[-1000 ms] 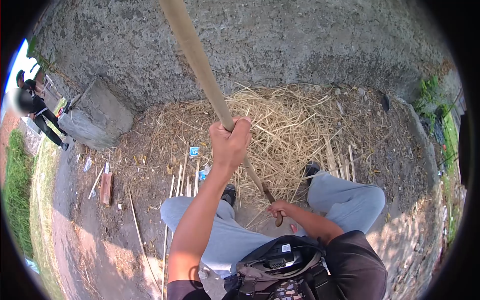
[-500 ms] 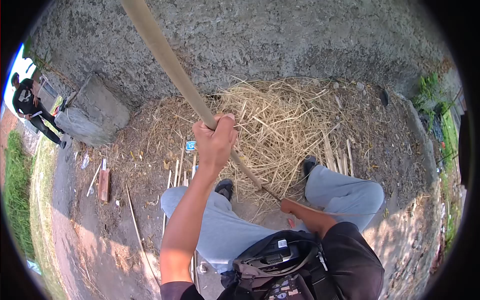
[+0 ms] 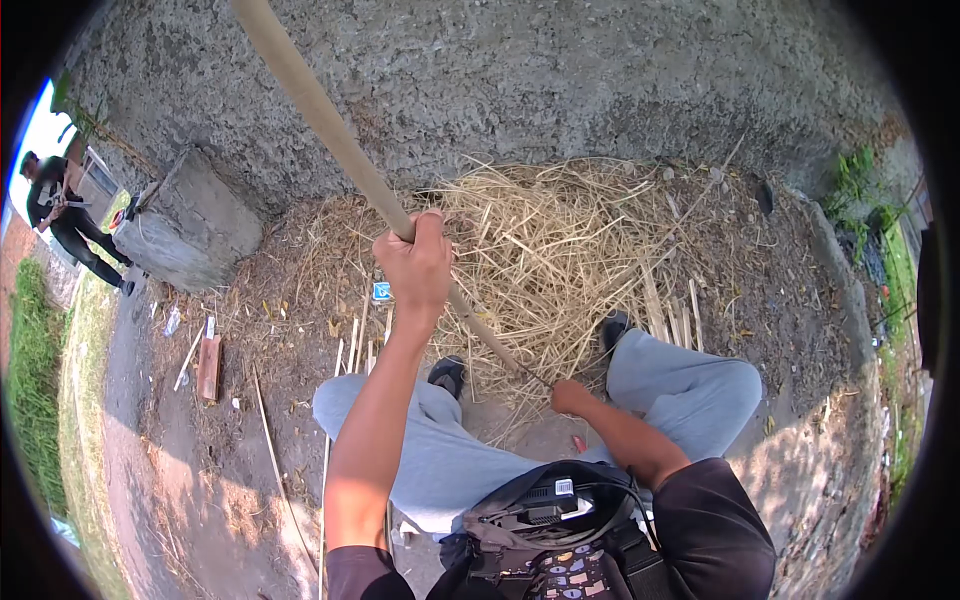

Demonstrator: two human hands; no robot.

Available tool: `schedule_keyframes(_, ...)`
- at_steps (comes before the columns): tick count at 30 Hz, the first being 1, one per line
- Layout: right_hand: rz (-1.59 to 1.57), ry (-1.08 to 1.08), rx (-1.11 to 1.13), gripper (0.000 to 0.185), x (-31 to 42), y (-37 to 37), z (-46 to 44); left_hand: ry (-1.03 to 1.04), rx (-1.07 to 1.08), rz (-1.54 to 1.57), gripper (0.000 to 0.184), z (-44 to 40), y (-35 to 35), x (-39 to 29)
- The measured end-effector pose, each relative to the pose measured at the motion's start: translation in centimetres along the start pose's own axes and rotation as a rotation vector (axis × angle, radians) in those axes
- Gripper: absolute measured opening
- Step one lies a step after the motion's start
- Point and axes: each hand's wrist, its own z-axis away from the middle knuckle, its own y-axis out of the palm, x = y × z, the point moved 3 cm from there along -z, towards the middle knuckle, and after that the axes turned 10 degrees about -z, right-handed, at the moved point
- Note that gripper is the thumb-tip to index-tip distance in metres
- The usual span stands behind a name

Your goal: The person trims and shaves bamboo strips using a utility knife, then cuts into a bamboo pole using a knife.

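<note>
My left hand (image 3: 413, 268) is wrapped around a long, pale wooden pole (image 3: 335, 130), which slants from the top left down towards my feet. Beside the pole's lower end, my right hand (image 3: 571, 397) is closed on a knife. Its thin dark blade (image 3: 535, 377) reaches to the pole; the handle is hidden in my fist. Beyond the pole's low end lies a heap of straw-coloured shavings (image 3: 545, 250), between and in front of my shoes. A faint, blurred thin strip (image 3: 690, 215) crosses the right side of the heap.
A rough concrete wall (image 3: 560, 90) rises behind the heap. At left are a concrete block (image 3: 195, 225), a reddish-brown wooden piece (image 3: 209, 368) and a thin stick (image 3: 268, 430). A small blue box (image 3: 382, 291) lies near my left hand. Another person (image 3: 70, 215) stands far left.
My left hand and the pole have shifted slightly left and up. My right hand has moved a little left and up; the thin strip near it now points away towards the wall.
</note>
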Motion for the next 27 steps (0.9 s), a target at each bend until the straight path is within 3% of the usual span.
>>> schedule_keyframes(4, 0.038, -0.153, -0.036, 0.027, 1.9, 0.8, 1.2, 0.072, -0.113, -0.045, 0.040, -0.3, -1.4, -0.1)
schedule_keyframes(6, -0.173, 0.067, -0.120, 0.031, 2.0, 1.8, 2.4, 0.061, -0.144, -0.060, 0.040, -0.6, -2.0, 0.0)
schedule_keyframes(7, -0.175, 0.069, -0.114, 0.031, 0.2, 4.0, 1.8, 0.063, -0.169, -0.070, 0.040, -0.7, -2.2, 0.2)
schedule_keyframes(9, 0.194, -0.116, 0.132, 0.030, -5.0, 8.2, -0.9, 0.073, -0.198, -0.075, 0.040, -0.9, -2.7, 0.1)
schedule_keyframes(14, 0.232, -0.113, 0.155, 0.028, -7.1, 7.6, -1.5, 0.023, -0.234, -0.040, 0.039, -1.7, -4.4, -0.8)
schedule_keyframes(19, 0.304, -0.164, 0.158, 0.026, -4.7, 5.8, -0.7, 0.157, -0.191, 0.053, 0.044, -2.1, -5.6, -12.7)
schedule_keyframes(22, 0.155, -0.101, 0.163, 0.026, -6.3, 6.5, -4.3, 0.280, -0.297, -0.008, 0.045, -1.4, -7.0, -19.6)
schedule_keyframes(23, -0.071, -0.073, 0.371, 0.027, -8.0, 7.9, -6.7, 0.295, -0.294, -0.007, 0.045, -1.5, -8.0, -20.4)
schedule_keyframes(25, -0.301, -0.055, 0.572, 0.029, -6.5, 6.9, -7.4, 0.495, -0.574, -0.052, 0.046, -0.8, -10.9, -22.4)
schedule_keyframes(27, -0.791, 0.343, 0.497, 0.032, -1.8, 1.1, -4.3, 0.597, -0.604, -0.040, 0.046, 0.1, -13.4, -23.2)
